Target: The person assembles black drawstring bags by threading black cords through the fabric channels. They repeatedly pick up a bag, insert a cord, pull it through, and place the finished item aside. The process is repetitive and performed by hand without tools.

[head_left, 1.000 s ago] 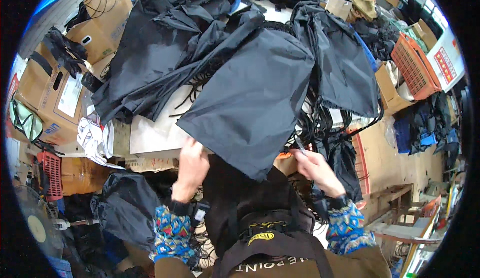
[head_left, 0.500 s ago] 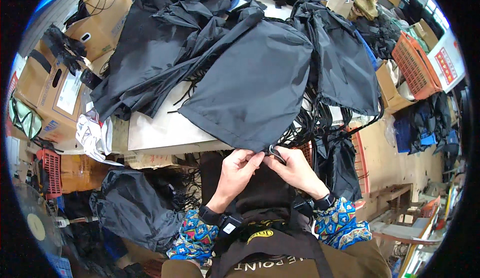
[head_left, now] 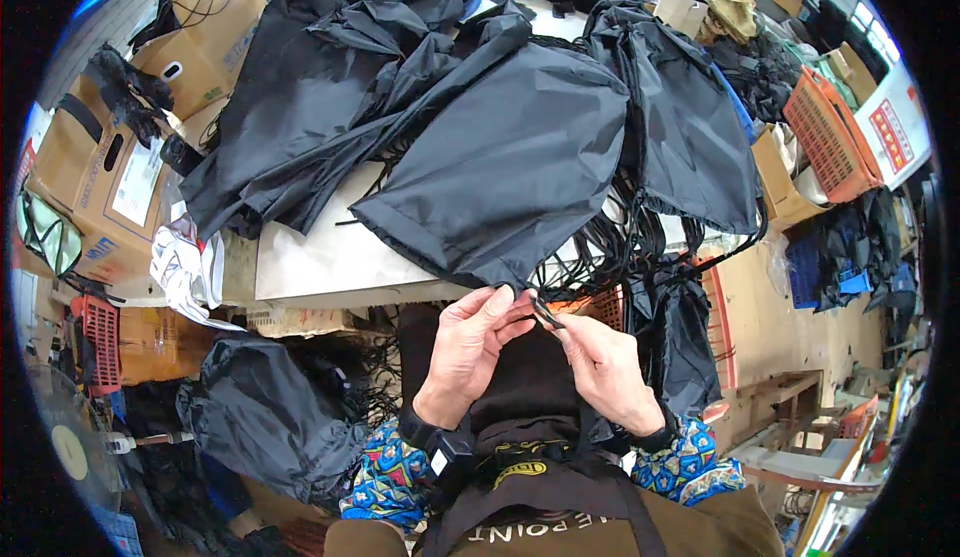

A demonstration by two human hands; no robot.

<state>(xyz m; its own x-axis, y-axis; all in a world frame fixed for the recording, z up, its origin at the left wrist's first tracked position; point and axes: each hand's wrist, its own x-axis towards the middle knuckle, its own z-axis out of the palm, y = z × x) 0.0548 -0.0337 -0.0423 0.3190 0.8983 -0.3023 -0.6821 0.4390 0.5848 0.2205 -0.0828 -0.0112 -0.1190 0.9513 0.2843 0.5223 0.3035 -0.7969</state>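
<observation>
A black fabric bag (head_left: pixel 500 157) lies over the front edge of the white table, its near corner drawn down between my hands. My left hand (head_left: pixel 468 352) pinches that corner between thumb and fingers. Close beside it, my right hand (head_left: pixel 608 367) is closed on a thin dark piece that looks like a black cord (head_left: pixel 545 313); a pale glint runs along it, and its exact kind is hard to make out. The fingertips of both hands nearly meet. A bundle of black cords (head_left: pixel 625 247) hangs at the table edge just beyond my right hand.
More black bags (head_left: pixel 310 97) are heaped at the left, with another (head_left: pixel 690 127) at the right. A white cloth (head_left: pixel 186 267) hangs off the left corner. Cardboard boxes (head_left: pixel 105 167) stand at left; an orange crate (head_left: pixel 830 137) is at right. Black fabric (head_left: pixel 270 417) lies below the table.
My right hand has moved slightly down and away from the bag's corner with the dark piece. My left hand has turned, its fingers opening more toward view, still pinching the corner.
</observation>
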